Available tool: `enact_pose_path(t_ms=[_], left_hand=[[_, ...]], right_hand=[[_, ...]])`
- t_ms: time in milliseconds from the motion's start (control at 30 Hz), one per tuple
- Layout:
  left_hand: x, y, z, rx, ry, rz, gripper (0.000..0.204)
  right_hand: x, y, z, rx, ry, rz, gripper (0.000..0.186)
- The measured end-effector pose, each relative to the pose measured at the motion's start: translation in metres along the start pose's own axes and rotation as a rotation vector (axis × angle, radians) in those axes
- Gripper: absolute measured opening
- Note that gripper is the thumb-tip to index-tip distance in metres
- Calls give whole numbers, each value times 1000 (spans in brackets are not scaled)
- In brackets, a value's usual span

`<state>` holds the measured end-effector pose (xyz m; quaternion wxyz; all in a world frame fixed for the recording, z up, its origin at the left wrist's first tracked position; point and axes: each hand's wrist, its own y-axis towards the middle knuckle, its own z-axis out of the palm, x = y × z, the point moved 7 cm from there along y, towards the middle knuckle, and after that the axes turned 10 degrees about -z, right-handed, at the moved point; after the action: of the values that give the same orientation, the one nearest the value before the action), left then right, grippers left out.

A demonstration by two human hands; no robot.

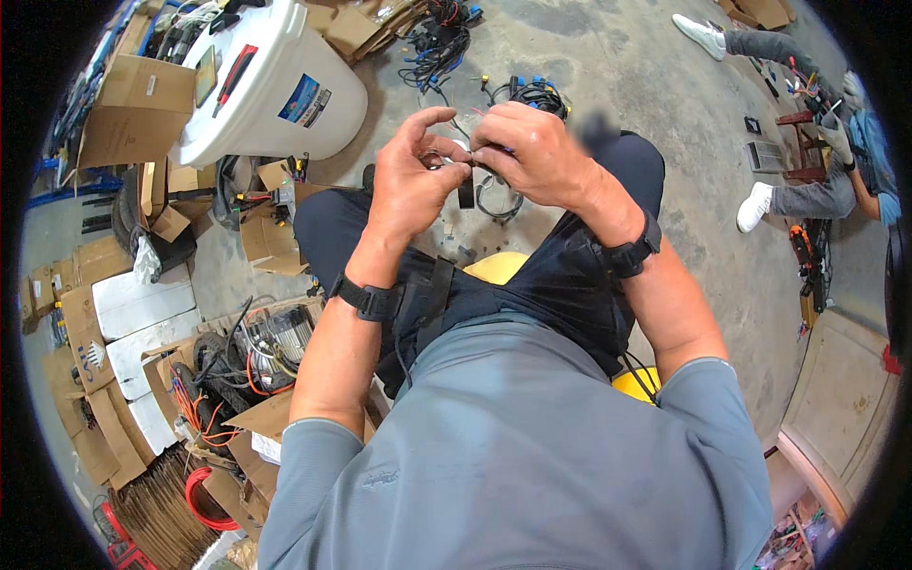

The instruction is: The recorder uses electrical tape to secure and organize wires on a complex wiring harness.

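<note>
My left hand is closed in a pinch, its thumb and forefinger meeting in front of my lap. Below its fingertips hangs a short black strip that looks like tape. My right hand is closed too, its fingertips touching those of the left around a thin cable. A dark cable loop droops beneath the right hand, and a thin wire end pokes out above it. Fingers hide most of the spot where both hands meet.
Cable bundles lie on the concrete floor ahead. A white tub stands at the front left, a red-handled cutter on its lid. Cardboard boxes and a motor-like part crowd the left. Another person sits at the right.
</note>
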<state>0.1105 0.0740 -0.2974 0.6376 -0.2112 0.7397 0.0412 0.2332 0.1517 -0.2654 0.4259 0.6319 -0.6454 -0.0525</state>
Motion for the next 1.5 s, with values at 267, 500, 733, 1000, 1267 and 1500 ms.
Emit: enact_pose_path(t_ms=[267, 500, 733, 1000, 1267, 1500], left_hand=[[3, 2, 10, 40, 11, -23, 60], [11, 0, 7, 22, -220, -92, 60], [12, 2, 8, 66, -175, -54, 68], [25, 15, -1, 111, -410, -47, 70], [53, 23, -6, 62, -574, -208, 50], [75, 36, -15, 26, -648, -281, 32]], right_hand=[[-17, -6, 10, 70, 234, 195, 15], [-48, -45, 37, 91, 802, 536, 18], [-49, -56, 51, -4, 915, 605, 18], [-59, -59, 58, -89, 927, 671, 16], [-69, -63, 64, -278, 1120, 760, 15], [-87, -52, 62, -224, 1032, 700, 15]])
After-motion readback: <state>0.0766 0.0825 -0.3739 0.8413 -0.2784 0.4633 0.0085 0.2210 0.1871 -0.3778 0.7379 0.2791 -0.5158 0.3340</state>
